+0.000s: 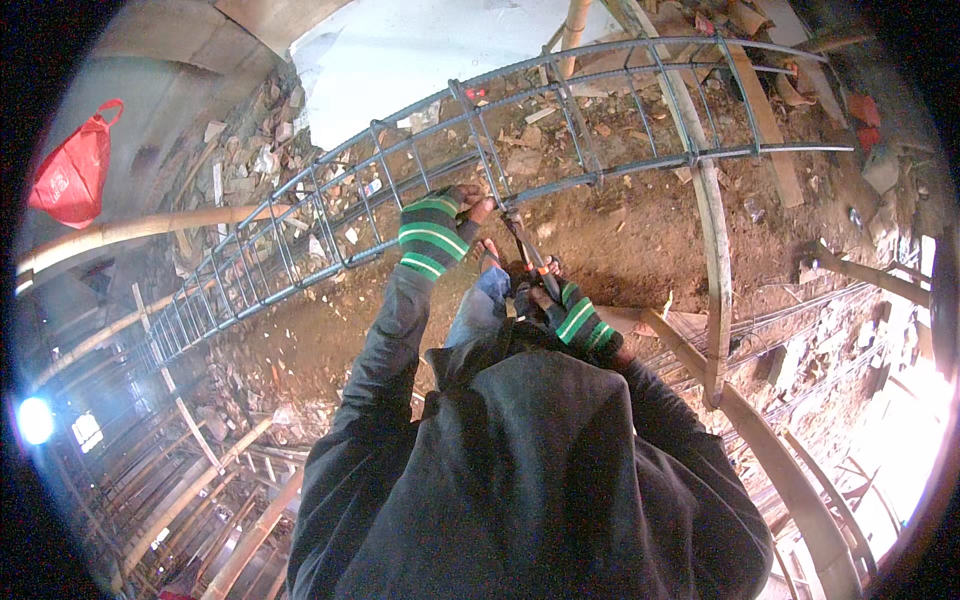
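Observation:
A long steel rebar cage [345, 262], made of lengthwise bars and square stirrups, runs from the lower left to the upper right in front of me. My left hand [440, 225], in a green and black striped fingerless glove, is at its near bar beside a stirrup. Its fingers are pinched together; what lies between them is too small to make out. Gripped in my gloved right hand [574, 308] is a pair of pincers [523, 240] with orange on the handles. The pincers' jaws meet the near bar at a stirrup corner, just right of my left fingertips.
Wooden poles [712, 270] cross under and beside the cage. A red bag [75, 175] hangs at the far left. Rubble [262, 150] and brown soil [630, 235] cover the ground. Loose rods [800, 300] lie at right, and bamboo poles [205, 490] at lower left.

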`<state>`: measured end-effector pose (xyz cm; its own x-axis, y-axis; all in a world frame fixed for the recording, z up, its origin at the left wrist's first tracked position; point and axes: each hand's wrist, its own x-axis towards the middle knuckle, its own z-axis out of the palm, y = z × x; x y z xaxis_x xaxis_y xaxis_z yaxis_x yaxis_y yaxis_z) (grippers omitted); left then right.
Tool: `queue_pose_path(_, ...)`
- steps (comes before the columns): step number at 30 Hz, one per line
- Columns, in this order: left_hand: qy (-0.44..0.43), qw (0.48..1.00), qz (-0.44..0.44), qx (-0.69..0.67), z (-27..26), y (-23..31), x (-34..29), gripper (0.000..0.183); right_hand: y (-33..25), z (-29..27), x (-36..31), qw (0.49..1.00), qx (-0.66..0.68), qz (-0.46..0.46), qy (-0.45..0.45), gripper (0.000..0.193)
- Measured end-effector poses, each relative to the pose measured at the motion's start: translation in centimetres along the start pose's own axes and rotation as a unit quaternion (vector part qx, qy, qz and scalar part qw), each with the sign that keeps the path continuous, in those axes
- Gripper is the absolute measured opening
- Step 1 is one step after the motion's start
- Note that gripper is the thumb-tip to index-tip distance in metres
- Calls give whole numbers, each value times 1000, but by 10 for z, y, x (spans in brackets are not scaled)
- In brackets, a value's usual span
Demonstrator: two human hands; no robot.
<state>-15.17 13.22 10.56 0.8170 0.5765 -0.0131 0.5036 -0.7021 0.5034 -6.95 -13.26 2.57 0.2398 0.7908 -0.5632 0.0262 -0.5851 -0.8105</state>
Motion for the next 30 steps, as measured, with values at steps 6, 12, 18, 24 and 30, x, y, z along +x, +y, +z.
queue_pose_path(6,37,999,-3,37,12,-14,-2,30,-15,1,4,976,185,-115,-7,25)
queue_pose_path(12,245,952,182,15,36,-15,-41,28,-28,-25,-4,881,415,71,-215,26)
queue_pose_path(18,-129,785,-166,-583,106,23,-99,34,-27,-40,-5,777,518,178,-311,32)
queue_pose_path(24,-351,557,-129,-742,166,31,-63,43,-16,-54,-1,791,466,95,-385,40)
queue_pose_path(30,-305,508,-125,-796,180,55,-55,38,-36,-61,-34,970,-194,-143,34,49)
